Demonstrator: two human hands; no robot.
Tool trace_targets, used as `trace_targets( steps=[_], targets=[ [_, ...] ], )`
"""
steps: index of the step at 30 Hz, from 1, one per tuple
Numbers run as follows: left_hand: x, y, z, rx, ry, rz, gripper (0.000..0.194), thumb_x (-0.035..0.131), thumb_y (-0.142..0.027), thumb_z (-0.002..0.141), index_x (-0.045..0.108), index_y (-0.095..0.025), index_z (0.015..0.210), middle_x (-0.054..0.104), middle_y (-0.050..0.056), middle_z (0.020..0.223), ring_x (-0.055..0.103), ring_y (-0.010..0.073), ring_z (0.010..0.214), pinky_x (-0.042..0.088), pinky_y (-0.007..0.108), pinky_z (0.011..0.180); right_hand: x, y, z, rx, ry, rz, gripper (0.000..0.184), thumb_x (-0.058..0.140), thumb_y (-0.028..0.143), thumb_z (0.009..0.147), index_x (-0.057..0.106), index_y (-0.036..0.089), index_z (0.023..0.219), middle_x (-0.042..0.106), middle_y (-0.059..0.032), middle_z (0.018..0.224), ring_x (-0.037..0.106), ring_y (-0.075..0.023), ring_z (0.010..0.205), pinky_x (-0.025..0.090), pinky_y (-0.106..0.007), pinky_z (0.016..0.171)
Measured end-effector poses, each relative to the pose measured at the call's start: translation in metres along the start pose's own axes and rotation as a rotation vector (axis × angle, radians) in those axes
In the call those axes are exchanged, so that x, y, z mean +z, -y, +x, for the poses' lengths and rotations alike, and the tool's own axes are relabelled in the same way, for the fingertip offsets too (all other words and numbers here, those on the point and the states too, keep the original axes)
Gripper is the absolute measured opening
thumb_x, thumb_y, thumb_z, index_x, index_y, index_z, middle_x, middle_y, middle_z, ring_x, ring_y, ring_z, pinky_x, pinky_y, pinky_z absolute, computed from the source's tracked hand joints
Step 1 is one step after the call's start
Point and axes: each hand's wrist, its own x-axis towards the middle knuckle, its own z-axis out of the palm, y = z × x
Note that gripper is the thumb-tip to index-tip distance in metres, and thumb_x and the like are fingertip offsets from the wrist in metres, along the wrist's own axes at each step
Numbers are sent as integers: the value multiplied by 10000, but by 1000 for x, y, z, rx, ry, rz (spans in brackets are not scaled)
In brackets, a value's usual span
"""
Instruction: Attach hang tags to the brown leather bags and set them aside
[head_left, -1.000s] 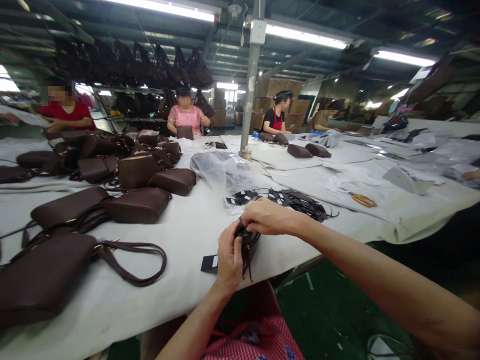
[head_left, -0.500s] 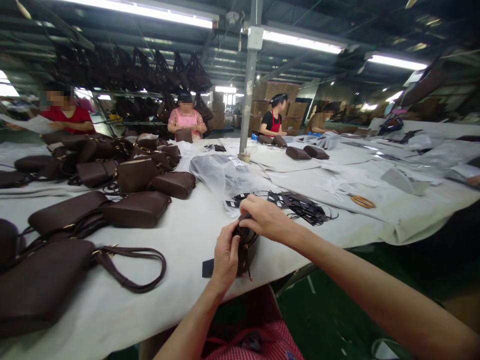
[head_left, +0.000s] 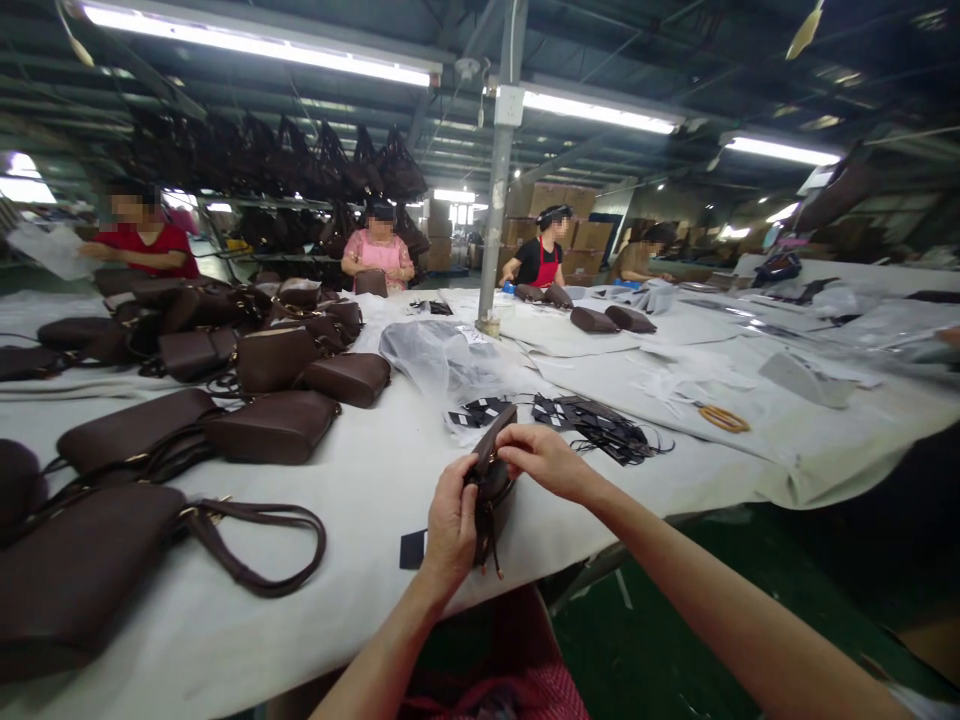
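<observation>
Near the table's front edge, a small dark brown handbag (head_left: pixel 495 505) stands with its zipped top side toward me. My left hand (head_left: pixel 452 515) is closed round its left side, thumb on the top. At the far end of the bag, the fingers of my right hand (head_left: pixel 544 460) are pinched together against its top by a bit of gold hardware; the exact part between the fingertips is too small to make out. A dark tag (head_left: pixel 412 549) lies flat beside my left wrist. Just beyond the bag are piles of black hang tags (head_left: pixel 600 425) with strings.
Many brown handbags (head_left: pixel 274 425) cover the left of the white table (head_left: pixel 360 520). A clear plastic bag (head_left: pixel 442 355) lies ahead, before a grey post (head_left: pixel 496 200). Scissors with orange handles (head_left: pixel 724 418) lie to the right. Several co-workers are across the table.
My right hand has drawn back slightly to the right and down from the bag's top, uncovering its far end. My left hand keeps its hold. The view has tilted a little.
</observation>
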Motion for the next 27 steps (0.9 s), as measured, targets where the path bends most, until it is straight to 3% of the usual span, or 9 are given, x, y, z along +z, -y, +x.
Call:
trace_targets(
  steps=[3, 5, 7, 12, 15, 18, 21, 23, 27],
  targets=[
    [-2, -1, 0, -21, -20, 0, 331, 387, -313, 977, 540, -201, 1248, 590, 102, 1257, 544, 228, 1176, 410, 422, 1034, -4, -3, 6, -271, 34, -309, 180, 450, 181, 910, 627, 161, 883, 623, -62, 835, 588, -159, 779, 494, -285, 719],
    [-4, -1, 1, -17, -9, -1, 329, 395, -314, 976, 545, -203, 1247, 593, 101, 1256, 547, 229, 1173, 415, 419, 1030, -5, -4, 8, -360, 55, -454, 224, 410, 187, 931, 623, 153, 871, 625, -89, 886, 580, -173, 821, 486, -301, 747],
    [-4, -2, 1, -1, 4, 2, 330, 394, -313, 978, 545, -203, 1250, 594, 103, 1256, 547, 230, 1174, 416, 417, 1029, -6, -3, 10, -315, 52, -458, 239, 397, 202, 934, 602, 154, 821, 619, -70, 809, 575, -163, 754, 484, -288, 704],
    [-4, 0, 1, -3, 13, 7, 337, 373, -309, 986, 522, -204, 1269, 583, 104, 1261, 539, 228, 1179, 404, 420, 1036, -8, 6, 14, 60, 127, -51, 178, 469, 267, 888, 593, 169, 808, 540, 32, 584, 538, -114, 514, 457, -215, 495],
    [-4, 0, -1, -2, 40, -8, 345, 367, -297, 986, 503, -202, 1289, 557, 111, 1302, 515, 232, 1218, 383, 432, 1056, -9, 10, 18, 191, 153, 30, 159, 475, 241, 857, 539, 173, 729, 503, 47, 556, 500, -96, 453, 433, -202, 433],
    [-3, -2, -4, -2, 70, -8, 420, 472, -289, 940, 437, -208, 1351, 513, 117, 1362, 486, 252, 1254, 367, 455, 1071, -12, 11, 21, 195, 217, 40, 110, 482, 193, 823, 554, 167, 745, 541, 36, 587, 534, -99, 487, 462, -208, 476],
    [4, -3, -7, -61, 33, 13, 539, 591, -265, 865, 399, -214, 1367, 511, 118, 1355, 488, 268, 1246, 373, 465, 1063, -14, 13, 21, 64, 228, -20, 110, 513, 157, 783, 623, 158, 794, 591, 16, 651, 563, -105, 566, 464, -208, 534],
    [10, -3, -6, -110, -25, 23, 506, 584, -223, 858, 417, -211, 1335, 534, 112, 1313, 503, 259, 1223, 388, 455, 1047, -13, 12, 20, 23, 197, -24, 110, 528, 166, 778, 637, 158, 790, 599, 12, 662, 563, -108, 585, 449, -204, 530],
    [14, -3, -4, -107, -65, 6, 434, 531, -131, 842, 453, -195, 1265, 569, 104, 1228, 537, 236, 1153, 423, 426, 1002, -12, 0, 19, 98, 144, 188, 102, 572, 251, 786, 613, 162, 811, 612, 17, 663, 577, -110, 570, 477, -219, 525]
  ],
)
